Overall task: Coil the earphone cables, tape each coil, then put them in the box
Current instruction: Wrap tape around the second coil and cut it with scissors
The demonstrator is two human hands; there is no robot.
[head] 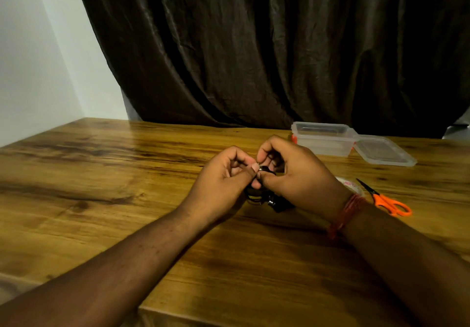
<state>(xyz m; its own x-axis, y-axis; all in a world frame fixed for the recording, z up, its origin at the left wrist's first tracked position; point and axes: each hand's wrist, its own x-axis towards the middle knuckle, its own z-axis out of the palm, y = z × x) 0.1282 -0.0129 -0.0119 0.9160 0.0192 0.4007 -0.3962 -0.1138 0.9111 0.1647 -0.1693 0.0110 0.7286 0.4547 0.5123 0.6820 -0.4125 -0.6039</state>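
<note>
Both my hands meet over the middle of the wooden table (101, 174). My left hand (223, 179) and my right hand (295, 176) pinch a small black coiled earphone cable (256, 195) between thumbs and fingertips. Part of the coil and a dark plug end hang below my hands; the rest is hidden by my fingers. A clear plastic box (323, 138) stands open at the back right, with its lid (384, 151) lying beside it. A roll of tape (349, 183) peeks out behind my right wrist.
Orange-handled scissors (386, 200) lie on the table to the right of my right wrist. A dark curtain hangs behind the table's far edge. A white wall stands at the left. The table's near edge runs below my forearms.
</note>
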